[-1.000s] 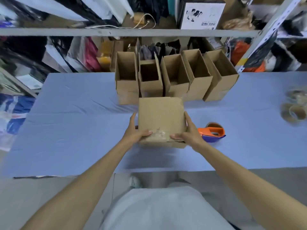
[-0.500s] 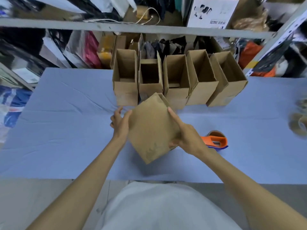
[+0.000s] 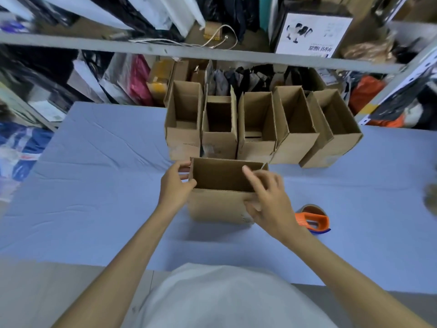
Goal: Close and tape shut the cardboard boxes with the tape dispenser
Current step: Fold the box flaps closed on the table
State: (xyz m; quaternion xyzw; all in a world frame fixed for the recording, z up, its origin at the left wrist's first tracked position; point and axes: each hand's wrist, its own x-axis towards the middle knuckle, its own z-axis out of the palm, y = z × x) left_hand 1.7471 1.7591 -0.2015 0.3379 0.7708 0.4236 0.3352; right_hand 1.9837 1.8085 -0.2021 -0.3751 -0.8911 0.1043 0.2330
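Flat table covered in light-blue cloth (image 3: 94, 185). A row of five open brown cardboard boxes (image 3: 257, 129) stands toward its far side. A sixth open cardboard box (image 3: 217, 204) stands just before them, with an orange-and-blue tape dispenser (image 3: 312, 218) near its right.

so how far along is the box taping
Done: no top is closed or taped yet. In hand: the left hand and right hand hold the front box upright, top open. Left: fold its flaps, tape with the tape dispenser lying on the table, then the five open boxes behind.
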